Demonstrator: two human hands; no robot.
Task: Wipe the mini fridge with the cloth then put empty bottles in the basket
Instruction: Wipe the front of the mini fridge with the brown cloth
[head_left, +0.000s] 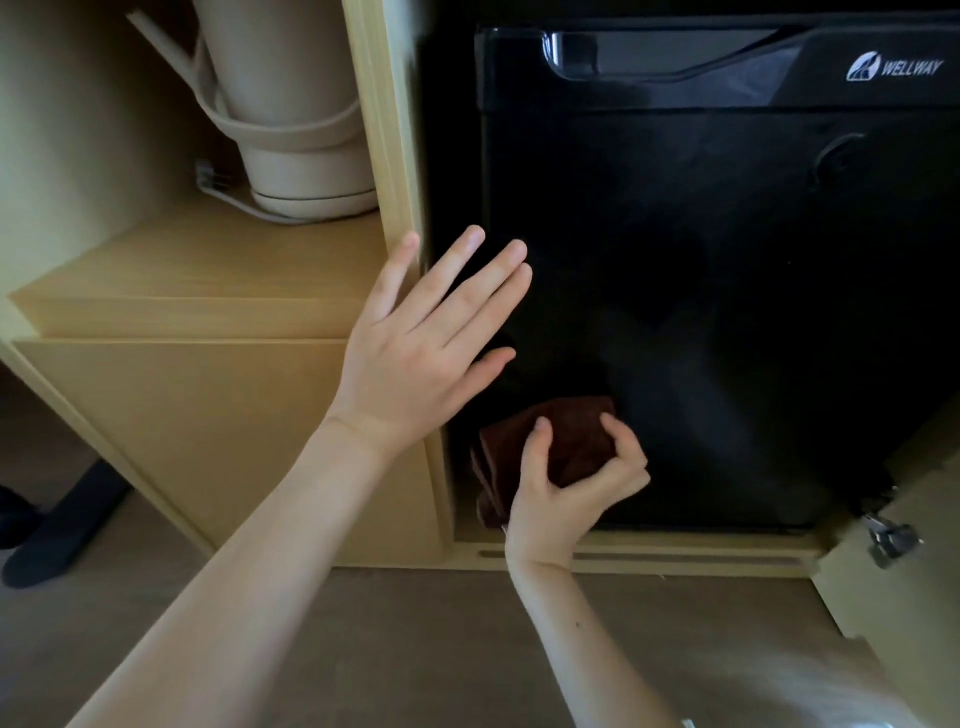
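Head view, the only one: the black mini fridge (701, 312) fills the upper right, its door closed, sitting inside a pale wooden cabinet. The brown cloth (563, 441), folded into a thick pad, is at the lower left corner of the fridge door. The right hand (566, 499) grips it with thumb and fingers curled round the pad and seems to press it against the door. The left hand (415, 353) is spread, fingers straight and apart, in front of the fridge's left edge. Its little finger overlaps the cabinet post (387, 130) just left of the fridge. Whether the palm touches the fridge or only hovers, I cannot tell.

Left of the fridge, beyond the post, a beige kettle (291, 104) stands on its base on a shelf (182, 270). At the fridge's lower right a metal hinge (893, 540) shows on the opened cabinet door. The floor (415, 649) runs below the fridge. No bottles and no basket are in sight.

The step in hand looks like the wiping, at the low left part of the door; the bottle step seems not yet begun. The next move likely calls for firm, even pressure while sweeping the cloth across or up the door. The handle recess at the fridge's top may need the pad's edge, and the spread hand can steady the body.
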